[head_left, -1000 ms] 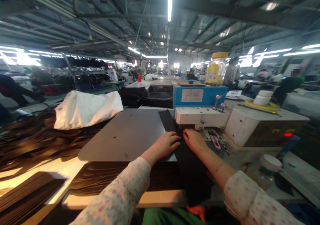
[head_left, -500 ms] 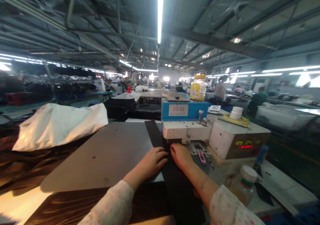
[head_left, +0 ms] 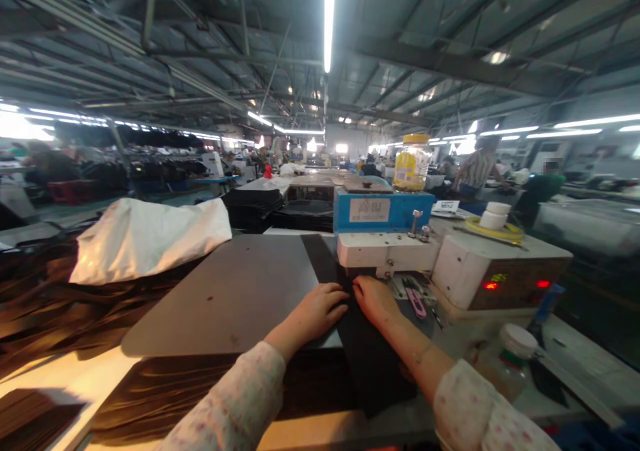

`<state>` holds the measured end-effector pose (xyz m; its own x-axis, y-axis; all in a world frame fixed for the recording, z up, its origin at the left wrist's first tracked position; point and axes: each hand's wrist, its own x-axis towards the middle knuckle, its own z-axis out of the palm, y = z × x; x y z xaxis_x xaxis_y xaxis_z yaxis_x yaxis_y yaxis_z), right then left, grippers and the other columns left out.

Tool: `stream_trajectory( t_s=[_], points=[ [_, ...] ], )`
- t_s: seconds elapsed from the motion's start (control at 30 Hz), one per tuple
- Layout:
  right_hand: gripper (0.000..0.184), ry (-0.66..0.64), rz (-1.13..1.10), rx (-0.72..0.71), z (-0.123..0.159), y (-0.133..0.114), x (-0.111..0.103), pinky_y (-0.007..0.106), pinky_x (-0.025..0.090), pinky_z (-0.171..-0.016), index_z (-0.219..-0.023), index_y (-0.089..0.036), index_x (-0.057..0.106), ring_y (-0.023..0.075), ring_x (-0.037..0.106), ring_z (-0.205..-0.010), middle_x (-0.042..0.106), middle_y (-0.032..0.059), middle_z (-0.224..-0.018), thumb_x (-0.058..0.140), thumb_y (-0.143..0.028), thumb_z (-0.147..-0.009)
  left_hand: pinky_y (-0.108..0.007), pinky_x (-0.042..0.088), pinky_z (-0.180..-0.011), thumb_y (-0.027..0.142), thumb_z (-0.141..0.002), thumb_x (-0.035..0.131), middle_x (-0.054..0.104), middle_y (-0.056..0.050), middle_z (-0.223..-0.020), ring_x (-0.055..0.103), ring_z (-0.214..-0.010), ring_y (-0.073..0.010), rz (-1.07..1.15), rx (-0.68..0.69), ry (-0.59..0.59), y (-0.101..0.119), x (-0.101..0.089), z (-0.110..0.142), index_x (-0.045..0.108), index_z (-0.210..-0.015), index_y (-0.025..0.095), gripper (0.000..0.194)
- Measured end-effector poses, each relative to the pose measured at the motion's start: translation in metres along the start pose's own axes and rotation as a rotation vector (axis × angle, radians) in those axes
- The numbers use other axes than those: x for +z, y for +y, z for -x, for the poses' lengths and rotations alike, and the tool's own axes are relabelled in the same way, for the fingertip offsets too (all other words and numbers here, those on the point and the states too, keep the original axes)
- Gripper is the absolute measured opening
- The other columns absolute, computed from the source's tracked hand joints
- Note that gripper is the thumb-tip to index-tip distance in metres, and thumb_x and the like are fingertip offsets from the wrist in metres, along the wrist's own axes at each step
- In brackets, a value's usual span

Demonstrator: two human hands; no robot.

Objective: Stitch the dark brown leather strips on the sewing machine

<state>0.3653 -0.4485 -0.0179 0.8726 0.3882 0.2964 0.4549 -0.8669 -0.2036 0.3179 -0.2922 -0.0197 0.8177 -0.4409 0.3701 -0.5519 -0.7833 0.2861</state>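
Observation:
A long black strip of material point(head_left: 370, 357) runs from the front edge, under my hands and on past the left side of a blue-and-white machine head point(head_left: 385, 249). My left hand point(head_left: 320, 311) lies on the strip's left edge and the grey metal plate point(head_left: 215, 297), fingers stretched forward. Close to the machine head, my right hand point(head_left: 375, 297) has its fingers bent together at the strip; the fingertips are partly hidden. Just right of that hand lie pink-handled thread snips point(head_left: 415, 301).
A control box point(head_left: 500, 271) with lit digits stands at the right, a lidded jar point(head_left: 517, 351) before it. A yellow-lidded jar point(head_left: 411, 164) stands behind the machine head. Brown stacked pieces point(head_left: 165, 397) and a white bag point(head_left: 150, 241) are at the left. Black stacks point(head_left: 253, 207) lie beyond.
The view has turned slightly left, so everything sits further right. Both hands keep nearly the same place on the strip. The control box's lit digits look different.

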Motion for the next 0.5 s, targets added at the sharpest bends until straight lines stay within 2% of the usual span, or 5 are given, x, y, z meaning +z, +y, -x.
stream_trajectory(
  t_s=[0.5],
  points=[
    [0.022,0.011,0.015,-0.014,-0.0003,-0.0002,0.001,0.023,0.039,-0.071,-0.089,-0.017,0.059,0.0153,0.059,-0.084,0.065,0.006,-0.09,0.038,-0.02,-0.084,-0.032,0.039,-0.094,0.028,-0.082,0.048,0.054,-0.009,-0.114,0.049,-0.106,-0.0195,-0.016,0.012,-0.035,0.0012,-0.0021,-0.0031,0.058,-0.107,0.018,0.028]
  ],
)
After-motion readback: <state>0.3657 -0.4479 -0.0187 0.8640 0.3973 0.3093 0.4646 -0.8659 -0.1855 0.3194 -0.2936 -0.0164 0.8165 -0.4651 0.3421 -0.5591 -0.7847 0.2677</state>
